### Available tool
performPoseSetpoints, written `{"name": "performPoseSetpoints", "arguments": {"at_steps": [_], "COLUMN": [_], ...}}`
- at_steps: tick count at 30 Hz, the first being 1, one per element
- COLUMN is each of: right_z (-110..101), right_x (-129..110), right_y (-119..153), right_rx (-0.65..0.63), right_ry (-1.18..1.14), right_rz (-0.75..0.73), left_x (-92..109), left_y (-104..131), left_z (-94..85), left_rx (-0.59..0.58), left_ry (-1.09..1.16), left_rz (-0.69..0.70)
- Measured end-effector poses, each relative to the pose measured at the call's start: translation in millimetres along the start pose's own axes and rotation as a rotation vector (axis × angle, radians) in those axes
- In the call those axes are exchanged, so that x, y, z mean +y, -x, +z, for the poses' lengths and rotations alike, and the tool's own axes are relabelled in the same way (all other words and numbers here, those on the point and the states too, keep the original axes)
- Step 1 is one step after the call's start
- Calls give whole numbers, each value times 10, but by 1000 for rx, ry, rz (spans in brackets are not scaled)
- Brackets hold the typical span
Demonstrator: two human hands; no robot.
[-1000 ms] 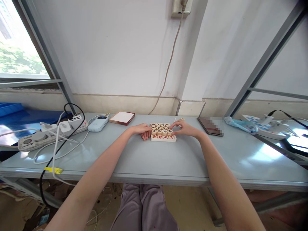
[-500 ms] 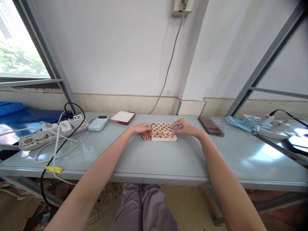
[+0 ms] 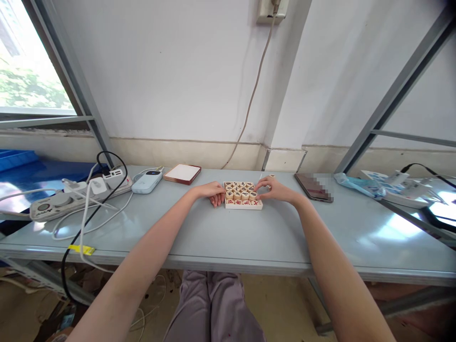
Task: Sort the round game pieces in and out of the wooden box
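A shallow white box [image 3: 243, 207] filled with rows of round wooden pieces [image 3: 244, 195] lies on the grey table. The characters on the nearest row are red, those on the rows behind it black. At the box's left side rests my left hand [image 3: 214, 193], its fingers curled against the edge; whether they grip the box is hard to see. My right hand [image 3: 267, 187] is at the right side, thumb and fingers pinched towards the pieces at that edge. A single round piece [image 3: 272, 176] shows just behind the right hand's fingers.
A box lid [image 3: 183, 174] with a brown rim lies at the back left, near a pale blue device [image 3: 147, 182]. Further left are a power strip [image 3: 53, 207] and tangled cables. A dark phone [image 3: 313, 187] lies right of my hands, with a blue plastic bag [image 3: 359, 185] beyond.
The view has shifted very slightly. Both hands and the box of pieces stay as they were.
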State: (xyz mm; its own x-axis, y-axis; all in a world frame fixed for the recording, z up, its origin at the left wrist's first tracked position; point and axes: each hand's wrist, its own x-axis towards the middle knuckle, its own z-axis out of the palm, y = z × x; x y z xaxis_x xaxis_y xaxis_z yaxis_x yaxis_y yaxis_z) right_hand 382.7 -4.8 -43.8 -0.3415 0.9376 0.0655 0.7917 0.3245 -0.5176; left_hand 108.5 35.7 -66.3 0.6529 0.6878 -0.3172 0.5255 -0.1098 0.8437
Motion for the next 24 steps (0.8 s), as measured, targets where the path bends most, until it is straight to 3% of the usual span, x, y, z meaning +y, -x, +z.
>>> {"name": "performPoseSetpoints", "arguments": {"at_steps": [13,15,18,21,24], "right_z": [-14,-27,-37,-21,7], "right_x": [-59,-79,-49,74,210], "right_y": [23,23,4,-18,-22], "right_rx": [-10,36,243,440,414], "right_ry": [-45,-104,-137,104,421], "right_rz": [-32,-52,-85,101,356], "left_x": [14,12,4,-10,-19], "left_y": [18,19,14,0,-14], "left_z": [6,5,0,-7,-12], "left_rx": [3,-1,-9,-10,-10], "left_ry": [5,10,15,15,15], "left_rz": [2,5,12,17,6]}}
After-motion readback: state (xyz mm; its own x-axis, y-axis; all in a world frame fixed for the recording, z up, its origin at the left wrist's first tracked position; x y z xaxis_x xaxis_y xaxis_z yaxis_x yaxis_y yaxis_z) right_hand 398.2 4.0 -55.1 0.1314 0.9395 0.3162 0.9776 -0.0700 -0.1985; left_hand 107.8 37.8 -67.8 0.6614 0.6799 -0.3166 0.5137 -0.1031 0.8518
